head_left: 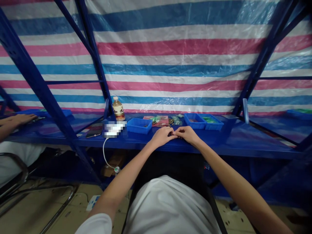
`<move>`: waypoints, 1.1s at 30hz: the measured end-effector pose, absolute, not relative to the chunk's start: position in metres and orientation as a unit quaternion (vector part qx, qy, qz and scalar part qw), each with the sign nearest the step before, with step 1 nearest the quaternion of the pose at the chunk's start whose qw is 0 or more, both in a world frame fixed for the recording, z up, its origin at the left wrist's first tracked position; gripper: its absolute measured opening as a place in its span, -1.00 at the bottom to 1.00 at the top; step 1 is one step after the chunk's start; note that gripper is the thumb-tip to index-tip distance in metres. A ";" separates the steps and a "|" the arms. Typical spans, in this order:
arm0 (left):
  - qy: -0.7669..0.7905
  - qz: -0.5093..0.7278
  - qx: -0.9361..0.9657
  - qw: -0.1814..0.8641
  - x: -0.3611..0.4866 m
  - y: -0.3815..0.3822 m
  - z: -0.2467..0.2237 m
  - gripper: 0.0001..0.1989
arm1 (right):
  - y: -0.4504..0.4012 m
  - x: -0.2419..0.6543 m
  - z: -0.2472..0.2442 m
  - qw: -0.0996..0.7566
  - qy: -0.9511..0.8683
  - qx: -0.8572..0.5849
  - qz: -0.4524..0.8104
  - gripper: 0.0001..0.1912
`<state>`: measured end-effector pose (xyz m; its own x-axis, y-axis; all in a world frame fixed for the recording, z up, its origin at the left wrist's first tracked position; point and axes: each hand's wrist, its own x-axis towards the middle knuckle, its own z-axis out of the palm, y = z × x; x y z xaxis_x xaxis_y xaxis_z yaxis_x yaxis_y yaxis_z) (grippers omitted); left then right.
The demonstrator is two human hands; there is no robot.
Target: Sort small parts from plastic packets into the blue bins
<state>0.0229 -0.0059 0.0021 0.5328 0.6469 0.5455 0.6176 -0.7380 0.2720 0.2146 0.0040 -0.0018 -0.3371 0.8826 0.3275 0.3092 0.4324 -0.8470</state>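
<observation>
My left hand [162,135] and my right hand [187,133] meet fingertip to fingertip just above the front of the blue table [226,139]. The fingers of both are closed in a pinch, and whatever lies between them is too small or hidden to make out. Right behind them is a pile of small brass-coloured parts [171,121]. A red plastic bag [162,121] with green bits on it lies left of the pile, and small clear bags [177,120] lie to its right.
Blue trays stand on both sides: one at left [139,126], two at right [194,121], the outer holding green packets [210,120]. A bottle [118,109], a phone [94,130] and a white cable [104,151] are further left. Blue posts [94,55] frame the table; a co-worker's hand [23,119] rests far left.
</observation>
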 end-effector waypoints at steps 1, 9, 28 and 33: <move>0.362 0.323 0.874 0.024 0.023 -0.006 0.002 -0.75 | 0.004 0.215 -0.003 0.411 -0.741 -0.398 0.352 -0.64; 0.372 0.352 0.855 0.076 0.021 -0.004 0.001 -0.78 | 0.009 0.215 -0.010 0.427 -0.736 -0.363 0.380 -0.57; 0.366 0.362 0.851 0.104 0.019 0.001 -0.002 -0.89 | 0.005 0.211 -0.008 0.425 -0.746 -0.364 0.361 -0.51; 0.355 0.376 0.849 0.110 0.018 0.003 -0.003 -0.91 | 0.006 0.211 -0.008 0.423 -0.749 -0.385 0.336 -0.63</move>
<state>0.0184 0.0029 -0.0028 0.4647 0.6854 0.5606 0.5203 -0.7236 0.4535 0.2108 0.0057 -0.0077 -0.3467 0.8603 0.3737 0.2921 0.4776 -0.8286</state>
